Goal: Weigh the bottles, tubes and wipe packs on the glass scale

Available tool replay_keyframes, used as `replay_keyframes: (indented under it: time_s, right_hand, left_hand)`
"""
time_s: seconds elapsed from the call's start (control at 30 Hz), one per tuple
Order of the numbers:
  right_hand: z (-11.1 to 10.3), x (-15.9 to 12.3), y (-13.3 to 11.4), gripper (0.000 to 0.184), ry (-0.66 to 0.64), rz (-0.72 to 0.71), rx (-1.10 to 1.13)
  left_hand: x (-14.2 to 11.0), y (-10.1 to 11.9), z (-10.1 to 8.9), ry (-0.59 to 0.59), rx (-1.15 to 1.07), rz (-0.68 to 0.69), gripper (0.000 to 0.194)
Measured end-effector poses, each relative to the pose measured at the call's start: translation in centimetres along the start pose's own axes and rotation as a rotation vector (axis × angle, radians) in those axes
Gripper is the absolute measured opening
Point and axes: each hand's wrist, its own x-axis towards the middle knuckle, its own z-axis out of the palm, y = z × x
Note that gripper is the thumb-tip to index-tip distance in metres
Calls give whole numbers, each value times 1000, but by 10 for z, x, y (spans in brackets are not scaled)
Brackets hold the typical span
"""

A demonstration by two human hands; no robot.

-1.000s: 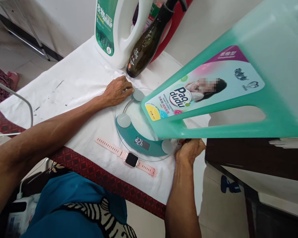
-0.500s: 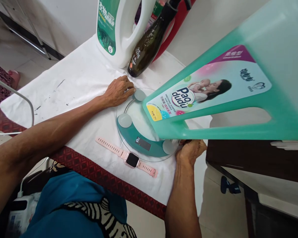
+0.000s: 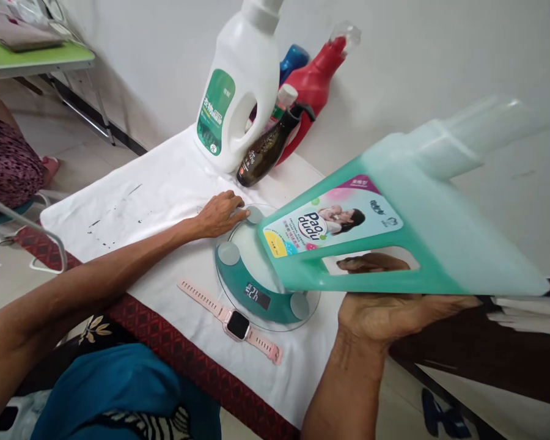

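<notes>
A large translucent green laundry detergent bottle (image 3: 297, 269) stands with its base on a round glass scale (image 3: 275, 308). My right hand (image 3: 380, 315) is closed on the bottle's handle, and part of the hand shows through the handle opening. My left hand (image 3: 222, 214) lies on the white cloth with its fingers loosely stretched and its fingertips touching the scale's far left rim, by a round metal disc. Digits are lit on the scale's small display (image 3: 257, 296). A pink smartwatch (image 3: 237, 325) lies on the cloth just in front of the scale.
At the back stand a white detergent jug (image 3: 252, 79), a dark brown pump bottle (image 3: 270, 150), a red bottle (image 3: 314, 76) and a blue-capped bottle (image 3: 294, 60). The white cloth (image 3: 114, 189) covers the table. A seated person's patterned clothing (image 3: 9, 156) shows at left.
The camera view has shifted, so more of the bottles shows. My right hand has come up along the handle, its thumb stretched out. The scale display now shows larger digits.
</notes>
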Motion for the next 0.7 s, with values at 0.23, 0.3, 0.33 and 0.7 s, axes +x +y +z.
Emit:
replay_keyframes:
  time_s: [0.23,0.3,0.33,0.7]
  right_hand:
    - [15,-5,-39,59,-79,-50,78]
    - [18,-6,-45,52,-11,8,96]
    - [21,-7,-47,50,23,17,99]
    - [84,2,-91,66,-39,-134,120]
  left_hand:
    - [-44,5,6,102,-123,-59,43]
    - [-49,4,6,128,-167,-91,42]
    - [-49,5,6,136,-183,-109,41]
    - [-44,10,4,116,-173,-127,30]
